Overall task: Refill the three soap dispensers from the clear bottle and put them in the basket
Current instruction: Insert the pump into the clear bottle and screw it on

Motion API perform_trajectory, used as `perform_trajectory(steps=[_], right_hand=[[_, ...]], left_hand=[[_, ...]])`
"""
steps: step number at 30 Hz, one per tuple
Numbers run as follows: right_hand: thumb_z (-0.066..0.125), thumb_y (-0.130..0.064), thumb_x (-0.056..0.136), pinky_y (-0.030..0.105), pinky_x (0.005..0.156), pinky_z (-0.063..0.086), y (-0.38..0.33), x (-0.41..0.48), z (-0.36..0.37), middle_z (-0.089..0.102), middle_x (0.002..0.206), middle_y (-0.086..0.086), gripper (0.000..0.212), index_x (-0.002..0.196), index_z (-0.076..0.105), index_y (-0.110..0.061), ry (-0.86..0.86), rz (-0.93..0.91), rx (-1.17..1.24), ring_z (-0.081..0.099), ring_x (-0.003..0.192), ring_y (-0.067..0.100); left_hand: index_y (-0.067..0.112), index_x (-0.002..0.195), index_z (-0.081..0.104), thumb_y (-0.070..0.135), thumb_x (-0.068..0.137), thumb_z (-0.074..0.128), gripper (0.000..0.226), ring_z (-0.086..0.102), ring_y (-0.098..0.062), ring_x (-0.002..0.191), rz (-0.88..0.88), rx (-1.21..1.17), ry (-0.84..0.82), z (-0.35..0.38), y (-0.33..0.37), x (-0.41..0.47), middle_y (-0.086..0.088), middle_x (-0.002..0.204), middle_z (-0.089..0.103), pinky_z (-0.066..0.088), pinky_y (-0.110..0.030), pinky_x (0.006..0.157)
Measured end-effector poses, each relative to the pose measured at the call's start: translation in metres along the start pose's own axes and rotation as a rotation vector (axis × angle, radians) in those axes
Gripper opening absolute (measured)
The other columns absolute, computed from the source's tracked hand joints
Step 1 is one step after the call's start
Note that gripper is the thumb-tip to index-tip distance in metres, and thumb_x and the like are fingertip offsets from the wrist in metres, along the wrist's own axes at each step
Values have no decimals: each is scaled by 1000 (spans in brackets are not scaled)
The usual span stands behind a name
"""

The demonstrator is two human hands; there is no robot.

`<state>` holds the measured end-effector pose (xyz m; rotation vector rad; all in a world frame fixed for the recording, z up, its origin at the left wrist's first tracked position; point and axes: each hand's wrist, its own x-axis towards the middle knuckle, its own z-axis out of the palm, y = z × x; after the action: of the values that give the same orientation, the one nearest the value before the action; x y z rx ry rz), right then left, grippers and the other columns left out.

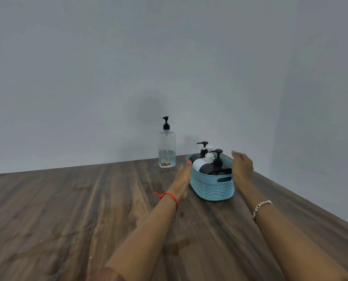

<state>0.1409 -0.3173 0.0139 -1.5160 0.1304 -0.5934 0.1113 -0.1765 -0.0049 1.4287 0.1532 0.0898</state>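
A light blue woven basket point(212, 188) stands on the wooden table near the far right. Inside it are a black dispenser point(214, 168) with a black pump at the front, a white one point(199, 163) with a white pump beside it, and another black-pumped one point(202, 150) behind. My left hand point(182, 178) lies flat against the basket's left side. My right hand point(242, 166) is at its right side. Both have fingers stretched out and hold nothing. The clear bottle point(166, 148) with a black pump stands upright behind and to the left, about a third full.
The dark wooden table point(77, 209) runs to a grey wall at the back; its right edge slants close past the basket. A few wet spots point(176, 246) mark the wood between my arms.
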Motion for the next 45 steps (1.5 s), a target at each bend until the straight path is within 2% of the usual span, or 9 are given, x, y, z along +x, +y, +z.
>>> perform_trajectory(steps=[4, 9, 14, 21, 24, 30, 35, 39, 45], right_hand=[[54, -28, 89, 36, 88, 44, 24, 18, 2, 57, 117, 11, 46, 124, 51, 0, -110, 157, -59, 54, 105, 24], [59, -37, 63, 46, 83, 55, 94, 85, 17, 63, 117, 10, 68, 125, 50, -12, -237, 342, -22, 65, 94, 27], [45, -3, 87, 35, 65, 49, 49, 52, 8, 61, 90, 15, 17, 98, 57, -1, -128, 381, -14, 58, 73, 27], [41, 2, 87, 34, 59, 42, 26, 2, 38, 55, 72, 12, 20, 70, 53, 0, -129, 288, -137, 53, 67, 25], [39, 5, 86, 35, 59, 38, 5, -38, 61, 48, 62, 10, 34, 54, 45, -5, -203, 189, -154, 49, 65, 25], [41, 7, 84, 38, 56, 41, -23, -125, 123, 55, 78, 17, 27, 59, 51, 3, -350, 104, -102, 55, 73, 30], [40, 9, 85, 33, 47, 33, -31, -192, 165, 53, 76, 21, 36, 53, 37, -7, -445, 61, -116, 49, 67, 25], [42, 8, 84, 31, 45, 28, -27, -221, 185, 48, 69, 14, 24, 66, 58, 2, -521, 41, -164, 42, 56, 18], [40, 8, 79, 25, 40, 21, -20, -238, 186, 35, 57, 6, 24, 64, 44, -10, -544, -12, -226, 29, 48, 13]], left_hand=[[8, 139, 38, 31, 102, 30, 44, 46, -24, 127, 24, -33, -17, 17, -9, 15, -3, 137, 48, 41, -28, 93], [1, 137, 38, 26, 102, 31, 43, 56, -28, 115, -38, -80, 10, 29, -16, 25, -16, 132, 54, 48, -17, 58], [-7, 126, 45, 9, 99, 28, 36, 55, -18, 69, -41, -40, 53, 29, -16, 25, -18, 102, 62, 44, -13, 36], [-13, 114, 55, 4, 93, 33, 35, 62, -31, 87, 50, 74, 156, -25, -6, 9, -24, 117, 61, 47, -26, 58], [-15, 108, 57, 0, 94, 33, 32, 57, -24, 67, 97, 116, 196, -68, 10, -18, -19, 98, 63, 44, -20, 40], [-5, 95, 61, 1, 93, 37, 25, 57, -18, 51, 111, 234, 292, -169, 40, -76, -11, 72, 59, 44, -21, 38], [-4, 104, 61, 9, 98, 33, 32, 51, -21, 65, 57, 339, 357, -241, 49, -117, -15, 88, 58, 46, -35, 57], [-3, 97, 60, 7, 98, 28, 34, 50, -26, 67, 49, 343, 380, -272, 43, -136, -14, 89, 56, 45, -49, 67], [4, 65, 56, 2, 96, 31, 40, 52, -24, 53, 50, 306, 413, -290, 27, -138, -13, 69, 54, 46, -32, 42]])
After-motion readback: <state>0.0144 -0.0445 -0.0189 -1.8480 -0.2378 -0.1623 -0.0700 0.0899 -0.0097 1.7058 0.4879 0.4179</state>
